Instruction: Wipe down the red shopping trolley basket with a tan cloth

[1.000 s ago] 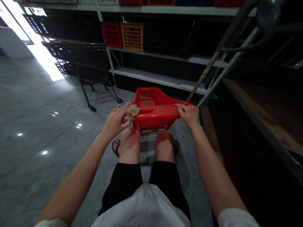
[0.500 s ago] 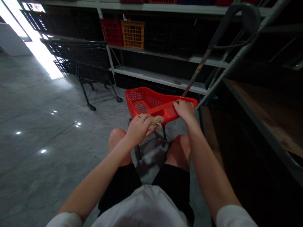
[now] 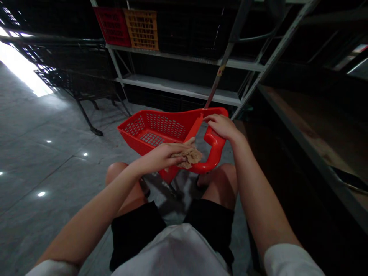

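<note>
A small red plastic shopping cart with perforated basket walls stands before my knees, its basket end toward the left. My left hand holds a crumpled tan cloth against the cart's near side, close to where the curved handle begins. The cloth covers part of the red surface. My right hand is closed over the far right part of the handle, its fingertips hidden in part behind the red plastic. Beneath, the cart's lower legs and wheels are mostly in shadow.
Behind the cart stands a metal rack with a red crate and a yellow crate. A long-handled shovel leans there. At left is a dark metal cart; a wooden-topped bench runs along the right.
The red cart has turned, its basket end swinging left and the handle opening to view. My left hand and the cloth have shifted slightly lower along it. The camera view has shifted too.
</note>
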Motion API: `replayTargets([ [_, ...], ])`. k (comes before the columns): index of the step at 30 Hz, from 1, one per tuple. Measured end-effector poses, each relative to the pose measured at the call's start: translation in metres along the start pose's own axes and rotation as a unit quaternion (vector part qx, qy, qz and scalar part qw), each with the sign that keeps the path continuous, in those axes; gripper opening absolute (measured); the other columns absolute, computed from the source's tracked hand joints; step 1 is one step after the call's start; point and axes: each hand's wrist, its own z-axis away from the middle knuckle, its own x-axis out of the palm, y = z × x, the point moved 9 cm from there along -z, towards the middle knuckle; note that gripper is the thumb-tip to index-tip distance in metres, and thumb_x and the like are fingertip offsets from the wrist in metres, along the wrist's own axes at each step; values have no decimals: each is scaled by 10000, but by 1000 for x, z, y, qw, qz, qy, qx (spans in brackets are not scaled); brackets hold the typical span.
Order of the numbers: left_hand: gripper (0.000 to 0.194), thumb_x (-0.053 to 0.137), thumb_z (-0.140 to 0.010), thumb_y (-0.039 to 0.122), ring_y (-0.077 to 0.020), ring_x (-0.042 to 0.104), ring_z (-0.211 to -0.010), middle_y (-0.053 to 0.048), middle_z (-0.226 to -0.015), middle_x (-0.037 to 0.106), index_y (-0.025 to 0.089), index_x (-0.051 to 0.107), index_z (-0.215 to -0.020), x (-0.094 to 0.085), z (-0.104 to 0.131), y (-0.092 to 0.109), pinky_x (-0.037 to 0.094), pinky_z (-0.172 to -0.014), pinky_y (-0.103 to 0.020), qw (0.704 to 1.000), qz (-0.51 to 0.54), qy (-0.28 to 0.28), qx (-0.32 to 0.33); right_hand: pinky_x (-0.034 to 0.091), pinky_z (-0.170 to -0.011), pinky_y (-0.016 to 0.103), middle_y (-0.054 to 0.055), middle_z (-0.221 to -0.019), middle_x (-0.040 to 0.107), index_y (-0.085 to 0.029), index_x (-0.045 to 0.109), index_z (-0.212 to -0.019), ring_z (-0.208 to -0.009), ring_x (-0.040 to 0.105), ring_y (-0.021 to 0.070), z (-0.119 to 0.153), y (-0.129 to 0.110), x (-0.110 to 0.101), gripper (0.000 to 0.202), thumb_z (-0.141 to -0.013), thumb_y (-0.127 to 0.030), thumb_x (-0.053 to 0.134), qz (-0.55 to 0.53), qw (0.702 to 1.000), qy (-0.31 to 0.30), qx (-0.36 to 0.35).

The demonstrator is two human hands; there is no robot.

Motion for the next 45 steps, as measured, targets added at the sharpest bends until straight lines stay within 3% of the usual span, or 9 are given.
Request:
replayTargets([
  [5, 431, 542, -998, 163, -194, 405, -1534, -29, -1585, 529, 245, 655, -1406, 7, -30, -23, 361, -1258, -321, 999, -34, -40, 8, 398, -1208, 429, 54, -1378, 710, -208, 726, -1275, -1324, 616, 250, 4, 9, -5, 443, -926, -232, 454, -8, 1000, 9, -15],
  [8, 498, 563, -949, 86, -200, 389, -1540, -63, -1605, 498, 223, 642, -1420, 13, -49, -35, 364, -1264, -337, 997, -61, -42, 17, 244, -1290, 543, 127, -1550, 565, -123, 596, -1453, -1505, 437, 319, 7, 29, -8, 549, -957, -306, 445, 40, 997, 36, 58],
  [11, 484, 540, -963, 90, -215, 393, -1538, -89, -1618, 476, 223, 636, -1418, 17, -68, -44, 372, -1266, -397, 996, -82, -24, 36, 199, -1315, 501, 192, -1642, 421, -28, 467, -1541, -1581, 313, 304, 7, 41, -4, 634, -1002, -346, 364, 48, 994, 25, 99],
  [19, 325, 501, -973, 118, -224, 521, -1457, -135, -1473, 630, 156, 719, -1211, 4, -183, -113, 418, -1222, -406, 985, -145, 75, 46, 187, -1321, 469, 155, -1500, 605, -105, 616, -1410, -1465, 484, 257, 5, 29, -2, 528, -985, -289, 360, 26, 999, 28, 34],
  [24, 259, 512, -902, 63, -210, 702, -1118, -128, -1130, 770, 120, 746, -995, -3, -228, -128, 509, -1087, -357, 985, -127, 106, 47, 136, -1333, 432, 157, -1517, 587, -86, 587, -1440, -1470, 481, 231, 5, 30, -1, 539, -1000, -296, 357, 20, 999, 33, 36],
  [27, 276, 510, -904, 75, -210, 713, -1100, -114, -1145, 769, 133, 744, -1038, -2, -223, -128, 535, -1036, -339, 988, -112, 102, 30, 143, -1332, 427, 152, -1518, 589, -100, 602, -1428, -1480, 470, 230, 5, 30, -2, 530, -1002, -315, 372, 16, 998, 32, 43],
  [31, 335, 526, -900, 64, -212, 674, -1249, -83, -1265, 757, 171, 752, -1123, 5, -187, -119, 490, -1130, -363, 992, -102, 67, -15, 146, -1331, 426, 146, -1540, 571, -100, 610, -1424, -1498, 447, 226, 5, 31, -4, 528, -993, -303, 383, 8, 998, 23, 57],
  [40, 381, 492, -981, 94, -171, 666, -1277, -46, -1311, 743, 235, 731, -1242, 28, -52, -23, 482, -1169, -355, 998, -24, -31, 41, 149, -1331, 427, 130, -1534, 579, -97, 612, -1432, -1513, 421, 239, 6, 31, -4, 536, -995, -274, 357, 5, 998, 23, 55],
  [45, 385, 529, -1025, 180, -183, 583, -1396, -65, -1466, 651, 278, 667, -1371, 26, -50, -13, 453, -1207, -382, 994, -29, -56, 90, 209, -1316, 459, 117, -1575, 537, -126, 608, -1441, -1550, 362, 268, 9, 28, -4, 524, -1003, -302, 380, 16, 998, 30, 51],
])
